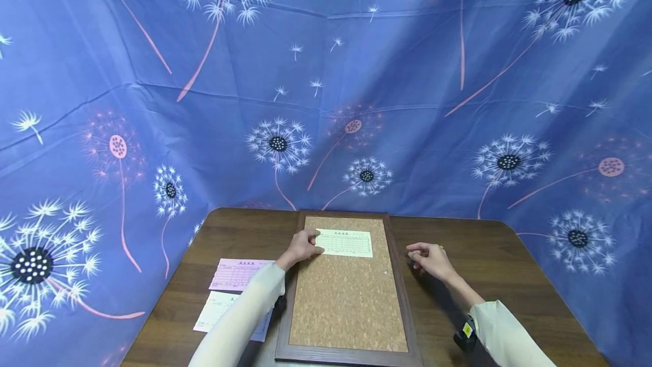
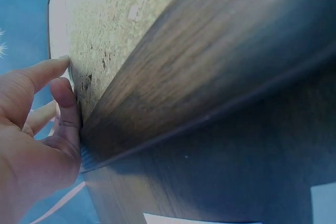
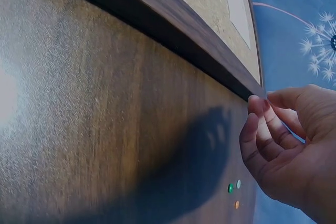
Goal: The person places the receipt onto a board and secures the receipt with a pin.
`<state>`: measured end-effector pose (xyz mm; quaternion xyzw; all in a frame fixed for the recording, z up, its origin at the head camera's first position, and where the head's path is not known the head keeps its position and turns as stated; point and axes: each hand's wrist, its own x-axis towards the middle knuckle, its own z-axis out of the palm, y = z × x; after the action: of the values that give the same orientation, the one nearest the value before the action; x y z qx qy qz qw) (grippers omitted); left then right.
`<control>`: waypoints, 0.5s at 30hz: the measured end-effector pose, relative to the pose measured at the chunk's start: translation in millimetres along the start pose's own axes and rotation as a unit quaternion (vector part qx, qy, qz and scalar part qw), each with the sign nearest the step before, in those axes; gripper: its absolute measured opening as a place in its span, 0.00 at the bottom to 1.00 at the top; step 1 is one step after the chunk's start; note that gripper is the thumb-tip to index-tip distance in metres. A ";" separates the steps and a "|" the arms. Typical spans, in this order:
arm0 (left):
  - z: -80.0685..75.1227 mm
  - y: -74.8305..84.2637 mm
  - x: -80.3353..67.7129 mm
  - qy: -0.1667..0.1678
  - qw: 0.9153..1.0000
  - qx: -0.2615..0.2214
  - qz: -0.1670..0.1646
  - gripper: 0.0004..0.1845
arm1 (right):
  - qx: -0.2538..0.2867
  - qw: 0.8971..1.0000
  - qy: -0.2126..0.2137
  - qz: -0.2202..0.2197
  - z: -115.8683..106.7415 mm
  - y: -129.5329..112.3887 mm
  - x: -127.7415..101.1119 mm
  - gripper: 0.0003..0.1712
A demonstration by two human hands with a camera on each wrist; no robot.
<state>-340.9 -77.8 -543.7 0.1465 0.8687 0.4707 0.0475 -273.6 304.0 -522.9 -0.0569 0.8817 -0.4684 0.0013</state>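
A pale green printed slip (image 1: pixel 346 244) lies on the upper part of a framed cork board (image 1: pixel 348 304). My left hand (image 1: pixel 304 245) touches the slip's left edge, thumb and forefinger spread apart; the left wrist view shows this hand (image 2: pixel 44 124) at the board's frame. To the right of the board, my right hand (image 1: pixel 432 259) hovers over the table with its fingers bent. The right wrist view has the fingertips of this hand (image 3: pixel 289 140) close together; whether something small sits between them is hidden. A small pale pin (image 1: pixel 385 272) is on the cork.
Left of the board lie a pink slip (image 1: pixel 236 274) and a white slip (image 1: pixel 216 310), both partly behind my left sleeve. On the wooden table (image 1: pixel 489 259), a green pin (image 3: pixel 230 188), a pale pin (image 3: pixel 239 183) and an orange pin (image 3: pixel 237 204) sit below my right hand. A blue dandelion-print cloth (image 1: pixel 326 72) hangs behind.
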 end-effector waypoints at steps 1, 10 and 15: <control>0.1 0.2 0.3 -0.003 1.000 -0.001 -0.001 0.31 | -0.001 1.000 0.002 0.003 -1.7 -0.3 -0.3 0.16; 1.0 -1.5 2.9 -0.005 1.000 -0.002 0.005 0.31 | -0.030 0.999 0.031 0.016 -18.7 9.7 -5.4 0.16; 0.9 -1.5 2.0 -0.006 1.000 -0.005 0.001 0.31 | -0.036 0.998 0.038 0.022 -26.3 16.6 -9.9 0.16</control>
<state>-343.0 -77.2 -545.3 0.1499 0.8659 0.4742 0.0533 -266.8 335.9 -522.3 -0.0194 0.8984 -0.4382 -0.0240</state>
